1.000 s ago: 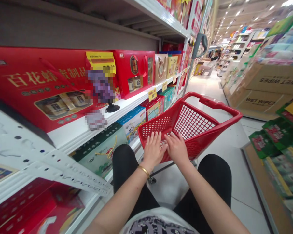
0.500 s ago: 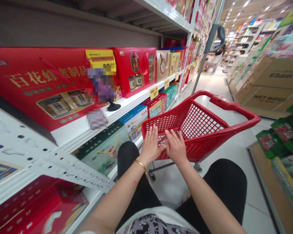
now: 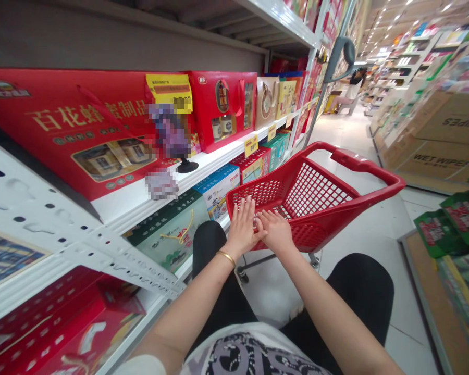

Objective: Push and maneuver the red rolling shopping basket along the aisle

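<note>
My left hand is held out in front of me with its fingers stretched forward and nothing in its grasp; a gold bangle circles that wrist. My right hand lies close beside it, its fingers apart and slightly bent towards the left thumb. Whether the two hands touch is hard to tell. Just beyond them stands a red shopping cart with mesh sides, and both hands overlap its near edge in the view. Neither hand visibly grips the cart.
White shelving on my left carries a large red honey gift box, another red gift box and a green box lower down. Wet wipes cartons and green packs line the right. Farther along the aisle is a person.
My right hand has turned, its fingers swinging left towards my left thumb. The left hand stays nearly in place. The view has shifted slightly, with the shelf goods moving right.
</note>
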Tool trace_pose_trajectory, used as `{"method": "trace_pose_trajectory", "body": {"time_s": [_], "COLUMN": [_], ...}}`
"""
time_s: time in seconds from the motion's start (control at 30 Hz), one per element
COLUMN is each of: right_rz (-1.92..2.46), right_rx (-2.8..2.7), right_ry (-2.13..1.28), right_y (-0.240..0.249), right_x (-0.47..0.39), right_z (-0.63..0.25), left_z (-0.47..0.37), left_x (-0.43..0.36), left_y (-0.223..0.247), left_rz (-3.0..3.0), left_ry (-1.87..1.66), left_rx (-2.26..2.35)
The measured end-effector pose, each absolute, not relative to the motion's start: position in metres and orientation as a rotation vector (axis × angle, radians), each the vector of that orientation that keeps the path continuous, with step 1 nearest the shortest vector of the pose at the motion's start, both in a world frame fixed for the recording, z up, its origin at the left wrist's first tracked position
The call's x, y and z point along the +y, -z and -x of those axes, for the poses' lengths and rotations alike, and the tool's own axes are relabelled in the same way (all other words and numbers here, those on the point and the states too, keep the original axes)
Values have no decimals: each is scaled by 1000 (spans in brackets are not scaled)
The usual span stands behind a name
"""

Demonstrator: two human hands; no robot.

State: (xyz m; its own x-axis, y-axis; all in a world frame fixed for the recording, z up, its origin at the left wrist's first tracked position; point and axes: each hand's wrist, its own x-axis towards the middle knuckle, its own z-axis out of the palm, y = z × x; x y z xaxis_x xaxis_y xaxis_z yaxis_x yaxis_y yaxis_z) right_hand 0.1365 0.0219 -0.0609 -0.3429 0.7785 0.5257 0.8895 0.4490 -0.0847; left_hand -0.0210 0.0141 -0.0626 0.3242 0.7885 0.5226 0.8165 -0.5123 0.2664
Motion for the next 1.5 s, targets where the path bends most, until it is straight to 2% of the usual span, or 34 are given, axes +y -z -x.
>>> {"method": "trace_pose_trajectory", "body": {"time_s": [0.57, 0.9, 1.23, 1.5], "right_rz": [1528, 1489, 1411, 1396], "right_rx": [-2211, -2197, -2212, -2011], "right_ry": [300, 311, 287, 411], "right_y": [42, 51, 57, 44], "right_x": [-3, -9, -8, -4], "right_z": [-129, -132, -117, -155], "left_z": [28, 33, 53, 57], "left_x": [2, 4, 6, 1], "left_y": [62, 65, 62, 62], "left_rz": [2624, 2683, 2728, 2582], "left_ry": [1007, 1042, 934, 998], "left_rx": [-1479, -1494, -1536, -1561]}}
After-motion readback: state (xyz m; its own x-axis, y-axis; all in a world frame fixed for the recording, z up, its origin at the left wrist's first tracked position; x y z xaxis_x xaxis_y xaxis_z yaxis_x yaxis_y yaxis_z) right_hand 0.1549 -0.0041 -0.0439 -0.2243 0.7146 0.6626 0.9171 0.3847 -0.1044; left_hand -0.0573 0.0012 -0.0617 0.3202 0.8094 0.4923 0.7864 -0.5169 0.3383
